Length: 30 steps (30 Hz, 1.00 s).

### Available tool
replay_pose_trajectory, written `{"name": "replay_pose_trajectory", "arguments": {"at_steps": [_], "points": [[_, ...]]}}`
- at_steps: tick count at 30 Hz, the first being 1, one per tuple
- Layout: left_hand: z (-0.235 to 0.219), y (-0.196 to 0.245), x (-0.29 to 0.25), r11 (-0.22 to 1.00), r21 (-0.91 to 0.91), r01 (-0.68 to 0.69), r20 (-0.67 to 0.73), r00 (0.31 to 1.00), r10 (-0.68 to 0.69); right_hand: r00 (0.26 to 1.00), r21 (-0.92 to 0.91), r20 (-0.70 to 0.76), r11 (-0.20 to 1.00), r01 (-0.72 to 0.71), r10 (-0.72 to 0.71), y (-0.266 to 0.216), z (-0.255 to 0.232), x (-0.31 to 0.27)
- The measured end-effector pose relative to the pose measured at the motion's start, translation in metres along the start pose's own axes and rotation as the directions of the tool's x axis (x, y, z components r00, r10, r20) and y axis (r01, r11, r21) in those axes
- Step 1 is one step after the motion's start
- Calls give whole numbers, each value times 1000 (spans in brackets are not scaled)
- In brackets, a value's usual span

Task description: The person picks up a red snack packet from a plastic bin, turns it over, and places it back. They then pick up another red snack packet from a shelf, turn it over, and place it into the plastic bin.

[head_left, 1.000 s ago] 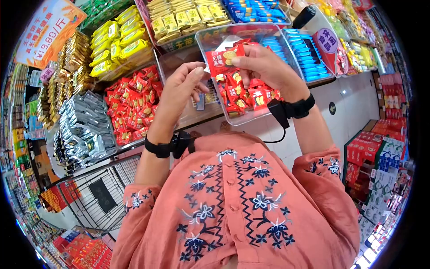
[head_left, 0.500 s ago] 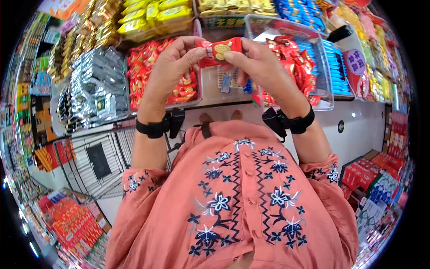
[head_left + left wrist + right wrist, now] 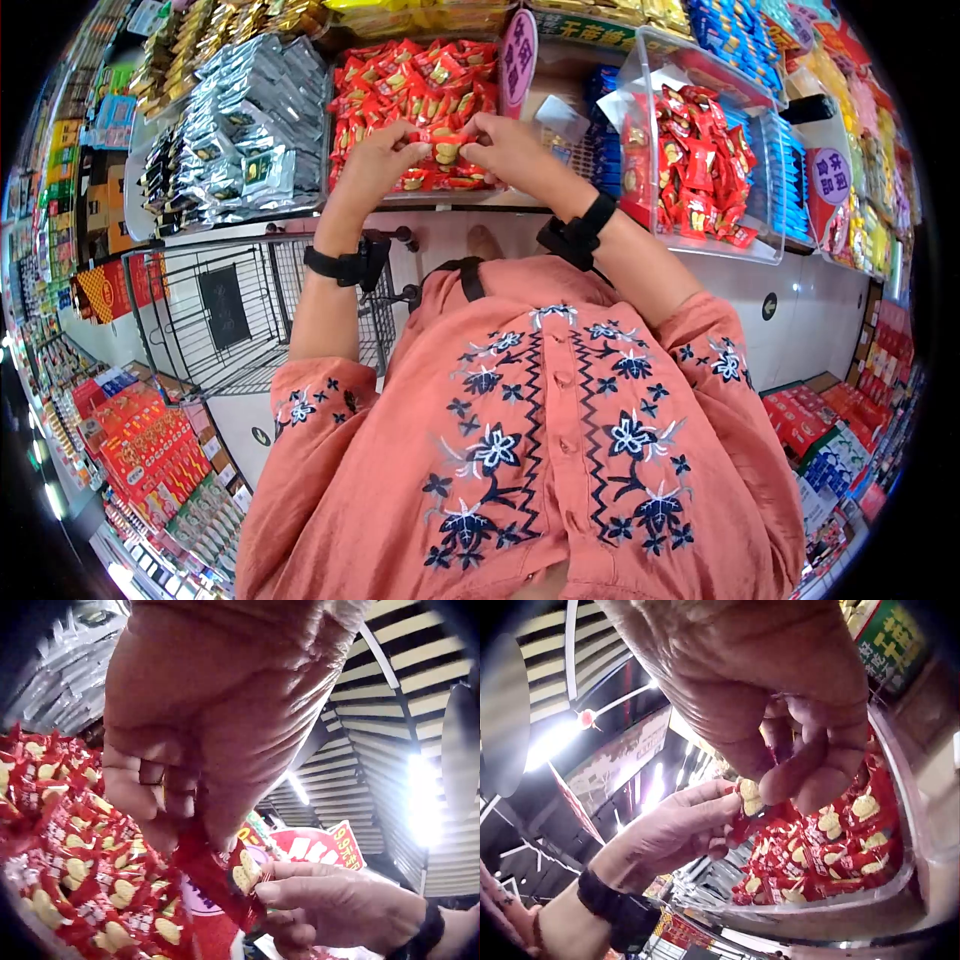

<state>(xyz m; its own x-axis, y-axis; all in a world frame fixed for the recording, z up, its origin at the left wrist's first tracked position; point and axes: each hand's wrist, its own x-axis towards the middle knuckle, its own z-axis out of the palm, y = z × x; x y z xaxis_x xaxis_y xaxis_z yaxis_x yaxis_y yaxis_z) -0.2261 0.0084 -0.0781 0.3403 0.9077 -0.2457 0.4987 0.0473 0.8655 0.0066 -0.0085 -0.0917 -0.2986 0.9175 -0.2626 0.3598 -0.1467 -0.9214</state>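
Note:
Both hands hold one small red biscuit packet (image 3: pixel 446 152) with round biscuits printed on its front. My left hand (image 3: pixel 375 168) pinches one end between thumb and fingers, and my right hand (image 3: pixel 518 158) pinches the other. In the left wrist view the packet (image 3: pixel 244 871) is stretched between the two sets of fingertips. Seen from the right wrist, part of the packet (image 3: pixel 750 799) shows beside the left fingertips, the rest hidden by the right fingers. Below and beyond the hands is a bin full of similar red packets (image 3: pixel 415 85).
Silver packets (image 3: pixel 245 125) fill the bin to the left. A clear plastic box (image 3: pixel 778 225) with red packets (image 3: pixel 700 165) stands to the right, beside blue packets (image 3: pixel 790 170). A wire shopping cart (image 3: pixel 205 340) stands at the lower left, near the display.
The packet came from over the clear box at right, where the right hand held it; both hands now grip it in front of the left red bin. The view has shifted left.

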Motion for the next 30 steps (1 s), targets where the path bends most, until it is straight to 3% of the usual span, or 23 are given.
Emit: {"name": "replay_pose_trajectory", "arguments": {"at_steps": [3,6,9,12,16,21,24,27,30], "points": [[-3,-17,-11,971,238,-9,-19,1000,14,993,-65,-20,992,112,-114,23,27,9],[0,-37,-18,924,371,-97,-37,992,119,997,-212,42,974,75,-67,22,37,5],[2,-50,-21,880,458,-125,-39,986,161,994,-426,19,899,102,-104,17,44,5],[10,-60,-18,833,531,-153,-149,952,269,992,-517,-50,853,74,-116,14,48,8],[14,-61,-15,843,523,-126,-155,959,239,974,-570,-92,813,118,-206,18,47,13],[11,-58,-20,824,552,-131,-41,982,184,989,-581,36,803,135,-140,27,46,12],[13,-59,-23,783,589,-202,-72,951,300,992,-543,35,831,122,-123,24,48,7],[7,-37,-27,918,396,31,-59,998,-8,987,-479,-28,868,128,-161,21,50,4],[9,-50,-22,924,370,-101,-104,983,149,981,-486,-34,861,150,-190,21,51,7]]}}
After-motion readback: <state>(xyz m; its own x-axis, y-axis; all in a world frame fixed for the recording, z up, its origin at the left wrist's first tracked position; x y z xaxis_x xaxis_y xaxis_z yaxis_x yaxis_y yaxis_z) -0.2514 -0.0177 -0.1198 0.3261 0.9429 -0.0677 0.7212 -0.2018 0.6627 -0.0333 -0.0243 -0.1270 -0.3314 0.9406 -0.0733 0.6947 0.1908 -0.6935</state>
